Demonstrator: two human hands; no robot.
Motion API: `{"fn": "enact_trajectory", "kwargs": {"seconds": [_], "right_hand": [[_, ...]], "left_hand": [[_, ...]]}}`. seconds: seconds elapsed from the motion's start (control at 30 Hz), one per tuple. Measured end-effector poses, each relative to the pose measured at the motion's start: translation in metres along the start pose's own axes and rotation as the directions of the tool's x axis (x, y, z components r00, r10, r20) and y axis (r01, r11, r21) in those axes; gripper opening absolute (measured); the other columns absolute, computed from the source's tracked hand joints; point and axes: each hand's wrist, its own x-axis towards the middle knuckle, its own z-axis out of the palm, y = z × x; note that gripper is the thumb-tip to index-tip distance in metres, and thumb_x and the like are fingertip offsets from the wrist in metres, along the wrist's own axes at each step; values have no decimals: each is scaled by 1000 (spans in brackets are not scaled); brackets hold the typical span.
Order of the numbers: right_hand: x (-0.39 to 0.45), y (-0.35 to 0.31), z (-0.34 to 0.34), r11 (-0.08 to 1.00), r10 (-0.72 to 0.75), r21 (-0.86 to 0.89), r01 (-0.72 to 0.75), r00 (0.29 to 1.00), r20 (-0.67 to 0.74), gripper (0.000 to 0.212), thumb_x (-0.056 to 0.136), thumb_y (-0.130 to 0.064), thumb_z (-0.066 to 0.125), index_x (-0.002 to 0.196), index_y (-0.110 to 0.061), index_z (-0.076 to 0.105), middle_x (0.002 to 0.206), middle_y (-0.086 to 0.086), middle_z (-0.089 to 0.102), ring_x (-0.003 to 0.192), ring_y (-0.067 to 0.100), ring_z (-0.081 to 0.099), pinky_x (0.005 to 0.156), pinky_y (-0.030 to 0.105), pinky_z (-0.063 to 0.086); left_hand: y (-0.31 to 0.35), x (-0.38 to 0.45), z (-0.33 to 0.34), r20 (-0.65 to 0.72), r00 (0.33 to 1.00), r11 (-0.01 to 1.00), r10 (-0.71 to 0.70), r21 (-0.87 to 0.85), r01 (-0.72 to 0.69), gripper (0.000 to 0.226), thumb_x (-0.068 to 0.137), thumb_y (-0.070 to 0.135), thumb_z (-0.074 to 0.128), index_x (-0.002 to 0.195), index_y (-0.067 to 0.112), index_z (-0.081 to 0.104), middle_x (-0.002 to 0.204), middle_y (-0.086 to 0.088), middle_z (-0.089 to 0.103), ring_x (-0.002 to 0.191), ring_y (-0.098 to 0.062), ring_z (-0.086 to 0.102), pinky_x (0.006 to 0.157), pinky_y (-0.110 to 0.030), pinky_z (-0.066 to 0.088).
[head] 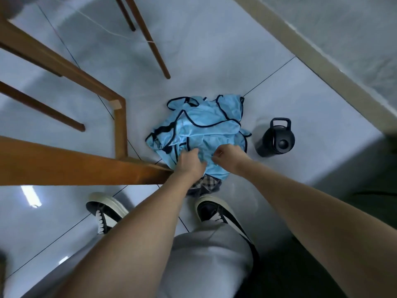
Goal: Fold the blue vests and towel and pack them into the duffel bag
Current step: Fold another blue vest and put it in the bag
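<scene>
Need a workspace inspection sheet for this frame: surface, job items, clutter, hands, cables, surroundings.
Surface: glossy grey tiled floor, dark grout lines.
Job's things: blue vests in a crumpled heap on the floor; plaid cloth partly under the heap, possibly the towel; duffel bag not identifiable.
Clutter: black bottle with carry loop, standing right of the heap, apart from it.
Grippers: left hand and right hand both grip vest fabric.
Cables: thin white cord across the floor.
Surroundings: wooden furniture legs left; pale ledge right.
</scene>
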Motion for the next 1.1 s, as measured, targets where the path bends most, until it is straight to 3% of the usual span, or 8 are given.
{"fn": "enact_trajectory", "kwargs": {"seconds": [0.27, 0.4, 0.47, 0.6, 0.73, 0.87, 1.0, 1.1], "right_hand": [[4, 5, 12, 999, 10, -45, -8, 999, 45, 15, 90, -33, 55, 82, -21, 58, 98, 9, 65, 87, 29, 61, 76, 37, 55], [-11, 1, 0, 1000, -6, -21, 7, 1000, 19, 18, 93, -33, 55, 98, -19, 65, 103, 6, 66, 90, 26, 63, 82, 39, 57], [-23, -5, -9, 999, -23, -25, 22, 1000, -15, 18, 93, -34, 56, 102, -21, 65, 108, 6, 67, 93, 26, 62, 83, 37, 56], [-58, -25, -36, 996, -82, -47, 79, 994, -66, 29, 96, -36, 59, 119, -20, 64, 114, 6, 68, 98, 25, 64, 80, 32, 52], [-105, -52, -68, 989, -147, 19, 150, 982, -119, 29, 97, -36, 59, 122, -21, 58, 108, 3, 70, 81, 19, 67, 78, 34, 57], [-155, -79, -96, 973, -218, 34, 229, 954, -206, 35, 95, -39, 61, 125, -22, 57, 104, -4, 68, 87, 15, 64, 76, 30, 54], [-212, -106, -118, 949, -308, -16, 315, 917, -254, 39, 89, -41, 68, 122, -21, 58, 103, -2, 69, 93, 20, 65, 75, 31, 50], [-257, -125, -131, 913, -404, -81, 400, 857, -320, 39, 85, -38, 75, 115, -18, 61, 106, 2, 67, 94, 20, 60, 79, 31, 46]], "left_hand": [[0, 16, -4, -146, 983, 949, -110, -309, 60, 28, 95, 20, 65, 121, 11, 72, 121, -6, 70, 109, -23, 64, 85, -23, 46], [8, 2, -26, -239, 958, 904, -162, -425, 47, 16, 95, 16, 64, 103, 19, 78, 93, -4, 73, 65, -15, 61, 54, -16, 45], [15, -10, -41, -270, 949, 882, -160, -470, 15, 15, 96, 15, 63, 101, 20, 76, 90, -3, 72, 57, -10, 56, 44, -8, 37], [35, -54, -76, -328, 938, 855, -113, -513, -76, 19, 98, 10, 59, 104, 18, 76, 101, 1, 72, 64, -6, 57, 51, -7, 40], [55, -109, -116, -436, 896, 816, -79, -545, -193, 23, 98, 10, 57, 104, 21, 77, 106, -4, 75, 80, -23, 67, 64, -18, 46], [75, -173, -165, -560, 829, 764, 0, -534, -361, 22, 99, 13, 57, 101, 24, 75, 105, -3, 75, 101, -32, 67, 84, -36, 54], [96, -242, -211, -674, 730, 734, 113, -438, -519, 24, 100, 13, 55, 110, 22, 75, 102, 7, 70, 73, -19, 63, 68, -29, 53], [108, -293, -243, -745, 648, 691, 157, -386, -611, 25, 99, 11, 56, 109, 23, 75, 94, 16, 66, 68, -13, 61, 63, -17, 49]]}}
